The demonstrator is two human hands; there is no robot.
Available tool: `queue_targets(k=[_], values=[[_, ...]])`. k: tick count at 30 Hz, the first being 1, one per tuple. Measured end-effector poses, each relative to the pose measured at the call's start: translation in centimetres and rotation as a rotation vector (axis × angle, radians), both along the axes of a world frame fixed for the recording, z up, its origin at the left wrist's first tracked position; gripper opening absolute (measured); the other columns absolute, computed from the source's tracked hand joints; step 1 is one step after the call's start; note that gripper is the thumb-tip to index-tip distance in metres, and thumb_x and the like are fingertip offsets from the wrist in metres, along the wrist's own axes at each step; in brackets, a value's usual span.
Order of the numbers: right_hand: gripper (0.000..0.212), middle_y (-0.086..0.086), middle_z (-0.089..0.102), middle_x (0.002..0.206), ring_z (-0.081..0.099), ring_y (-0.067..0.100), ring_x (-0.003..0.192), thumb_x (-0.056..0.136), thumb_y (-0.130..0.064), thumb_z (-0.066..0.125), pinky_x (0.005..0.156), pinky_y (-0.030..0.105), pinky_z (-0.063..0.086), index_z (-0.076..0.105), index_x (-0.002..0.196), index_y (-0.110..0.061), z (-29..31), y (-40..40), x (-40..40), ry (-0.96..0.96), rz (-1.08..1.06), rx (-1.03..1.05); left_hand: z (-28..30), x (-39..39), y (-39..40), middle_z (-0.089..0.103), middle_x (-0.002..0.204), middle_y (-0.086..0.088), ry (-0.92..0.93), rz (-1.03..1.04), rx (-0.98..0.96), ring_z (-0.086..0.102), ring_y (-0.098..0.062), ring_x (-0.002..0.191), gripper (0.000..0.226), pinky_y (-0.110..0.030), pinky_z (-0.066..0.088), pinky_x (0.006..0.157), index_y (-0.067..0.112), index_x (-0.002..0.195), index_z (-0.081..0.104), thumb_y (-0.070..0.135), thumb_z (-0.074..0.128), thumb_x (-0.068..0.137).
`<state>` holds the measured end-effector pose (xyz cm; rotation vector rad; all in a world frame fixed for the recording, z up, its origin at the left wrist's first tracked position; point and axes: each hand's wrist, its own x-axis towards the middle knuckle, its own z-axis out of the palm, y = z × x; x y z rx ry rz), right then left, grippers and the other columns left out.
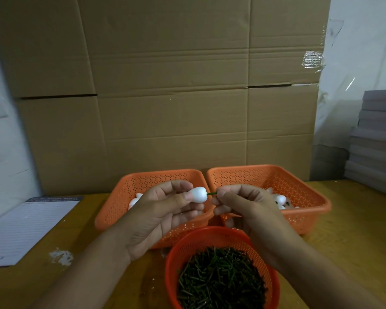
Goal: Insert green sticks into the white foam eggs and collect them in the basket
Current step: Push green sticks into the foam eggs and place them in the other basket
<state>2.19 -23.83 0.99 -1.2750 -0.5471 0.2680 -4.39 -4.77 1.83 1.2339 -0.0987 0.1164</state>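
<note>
Foam egg [198, 193] pinched in left hand [163, 210], green stick [212, 193] in right hand [245, 206]

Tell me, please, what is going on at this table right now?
A person is fitting a green stick into a white foam egg. The left hand holds the egg while the right hand pinches the stick, its tip at the egg's end. A round red basket of green sticks sits nearest the person, with two orange baskets holding more eggs behind it.
</note>
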Motion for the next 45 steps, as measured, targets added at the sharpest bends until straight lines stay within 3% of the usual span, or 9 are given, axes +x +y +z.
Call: queue_targets(k=[3,8,20,26,29,33,45], values=[[0.008,0.012,0.077,0.091,0.072,0.015,0.074,0.09,-0.014,0.068,0.053,0.021,0.05,0.075,0.087,-0.013,0.0,0.1,-0.2,-0.018,0.005,-0.001,-0.2,0.0,-0.1,0.072,0.115,-0.019,-0.012,-0.011,0.038,0.073,-0.024,0.099,0.045,-0.028,0.059,0.078,0.009,0.115,0.067,0.014,0.081,0.074],[0.012,0.012,0.076,0.09,0.071,0.014,0.073,0.091,-0.014,0.067,0.053,0.021,0.05,0.076,0.082,-0.016,-0.1,0.2,-0.3,-0.021,0.005,0.002,-0.4,0.1,-0.3,0.073,0.109,-0.013,-0.03,0.002,0.09,0.073,-0.022,0.095,0.036,-0.027,0.058,0.079,0.018,0.101,0.078,0.016,0.087,0.067],[0.009,0.007,0.075,0.086,0.067,0.01,0.069,0.092,-0.015,0.065,0.052,0.02,0.048,0.072,0.09,-0.009,0.2,-0.1,-0.2,0.02,-0.041,0.018,-0.5,0.3,0.4,0.072,0.11,-0.012,-0.051,-0.067,-0.109,0.072,-0.021,0.092,0.034,-0.03,0.059,0.074,0.014,0.106,0.078,0.009,0.078,0.072],[0.009,0.008,0.074,0.086,0.065,0.011,0.068,0.091,-0.015,0.066,0.052,0.02,0.047,0.071,0.09,-0.008,0.3,0.0,-0.3,0.015,-0.023,0.026,-0.6,0.0,0.6,0.071,0.114,-0.007,-0.079,-0.157,-0.037,0.07,-0.017,0.093,0.047,-0.032,0.058,0.077,0.016,0.118,0.073,0.023,0.089,0.074],[0.01,0.009,0.074,0.087,0.065,0.011,0.068,0.091,-0.015,0.066,0.051,0.021,0.047,0.073,0.086,-0.01,0.2,-0.1,-0.3,-0.004,-0.016,0.028,-0.6,0.1,0.3,0.071,0.105,-0.008,-0.063,-0.104,0.031,0.07,-0.016,0.09,0.044,-0.031,0.057,0.076,0.019,0.113,0.075,0.029,0.089,0.073],[0.01,0.009,0.074,0.086,0.065,0.011,0.069,0.091,-0.015,0.066,0.052,0.02,0.047,0.073,0.085,-0.01,0.0,0.0,-0.4,-0.052,-0.018,0.012,-0.8,0.1,0.0,0.072,0.097,-0.006,-0.054,-0.057,0.104,0.069,-0.014,0.087,0.031,-0.029,0.057,0.076,0.022,0.106,0.077,0.025,0.08,0.075],[0.016,0.009,0.075,0.083,0.065,0.011,0.067,0.091,-0.013,0.067,0.052,0.019,0.047,0.077,0.078,-0.018,0.0,0.3,-0.5,-0.099,-0.03,-0.012,-0.5,-0.1,-0.5,0.072,0.097,-0.004,-0.05,-0.022,0.132,0.069,-0.014,0.084,0.031,-0.028,0.058,0.077,0.021,0.1,0.078,0.02,0.083,0.069]])
